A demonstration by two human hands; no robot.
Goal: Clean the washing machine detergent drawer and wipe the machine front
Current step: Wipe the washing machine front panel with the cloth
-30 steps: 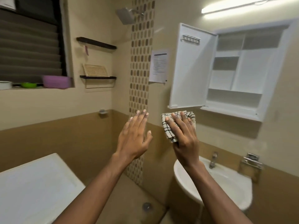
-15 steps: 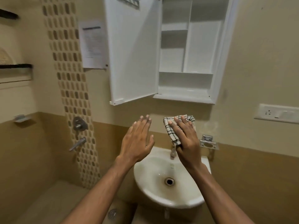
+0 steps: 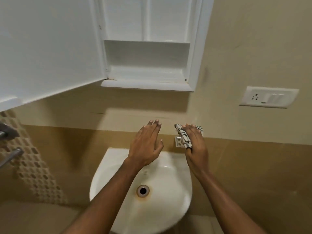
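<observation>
While over one sink, left hand fingers straight, empty; right hand fingers hold one cloth, apparently folded

This is a small home bathroom. A white wash basin sits at 6 o'clock under an open wall cabinet at 12, on tiled walls. A metal tap shows at 9 o'clock, a socket plate at 2.

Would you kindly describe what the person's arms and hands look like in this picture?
The left arm and right arm are bare to the picture's lower edge; no sleeves show. The left hand and right hand wear no gloves, and no rings, watch or bracelet show. The fingernails look short.
</observation>
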